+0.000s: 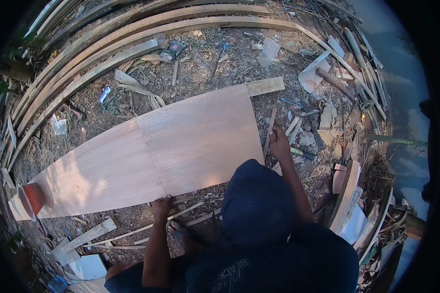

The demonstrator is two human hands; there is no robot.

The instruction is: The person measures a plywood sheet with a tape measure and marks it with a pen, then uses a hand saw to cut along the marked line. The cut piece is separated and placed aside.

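Observation:
A long plywood panel [195,139] lies across the ground, its far edge curved and its left end tapering. A seam crosses its middle. My left hand [161,207] is closed on the panel's near edge, by that seam. Beyond the panel's right edge, my right hand [279,142] is closed around a thin wooden strip [272,119]; its lower part runs along the panel's edge. An orange-red round object [33,198] with a pale rim sits on the panel's narrow end. A short board [265,86] meets the far right corner. Dark blue cloth hides the near right corner.
Long timber planks [156,31] curve along the back and left. Right of my right hand lies a green and black tool [302,153] among wood offcuts. A thick beam [344,198] stands at the right. A loose board [90,234] lies at the near left.

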